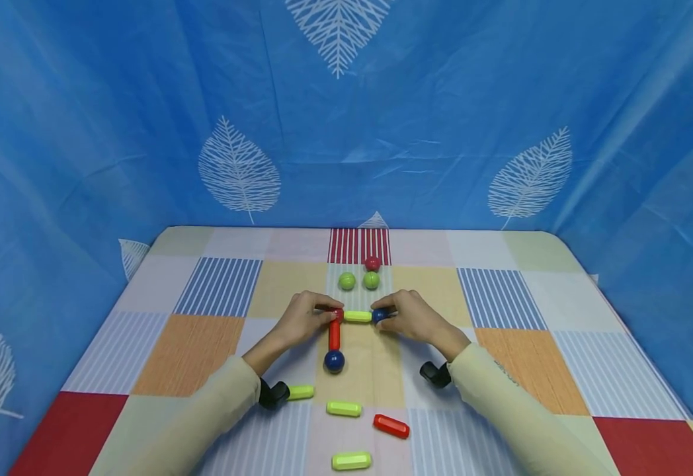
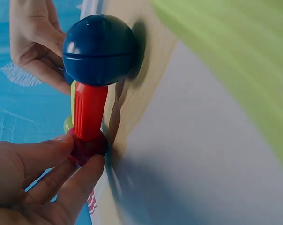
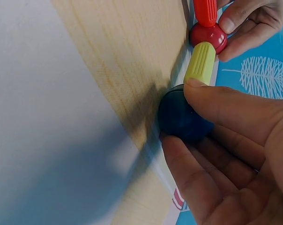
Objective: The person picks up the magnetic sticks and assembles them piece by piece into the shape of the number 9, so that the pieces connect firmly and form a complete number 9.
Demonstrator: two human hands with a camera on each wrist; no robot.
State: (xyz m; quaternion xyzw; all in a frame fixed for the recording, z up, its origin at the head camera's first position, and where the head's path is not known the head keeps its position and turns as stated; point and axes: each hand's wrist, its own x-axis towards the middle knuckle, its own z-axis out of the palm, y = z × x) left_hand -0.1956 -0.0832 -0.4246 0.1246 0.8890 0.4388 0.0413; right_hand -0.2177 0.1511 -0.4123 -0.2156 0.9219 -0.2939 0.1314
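Note:
My left hand (image 1: 301, 322) pinches a red ball (image 3: 209, 37) between thumb and fingers. From that ball a red rod (image 1: 334, 336) runs toward me and ends in a blue ball (image 2: 100, 50) resting on the cloth. A yellow-green rod (image 1: 358, 317) joins the red ball on its right side. At this rod's other end sits a second blue ball (image 3: 182, 115), gripped by my right hand (image 1: 413, 318) with thumb and curled fingers. Together the pieces form a corner shape lying on the table.
Beyond the hands lie two green balls (image 1: 347, 281) and a red ball (image 1: 373, 263). Nearer me are yellow-green rods (image 1: 344, 408), one partly hidden by the left wrist camera (image 1: 274, 395), and a loose red rod (image 1: 391, 426). A patchwork cloth (image 1: 203, 337) covers the table; blue curtains (image 1: 382, 152) surround it.

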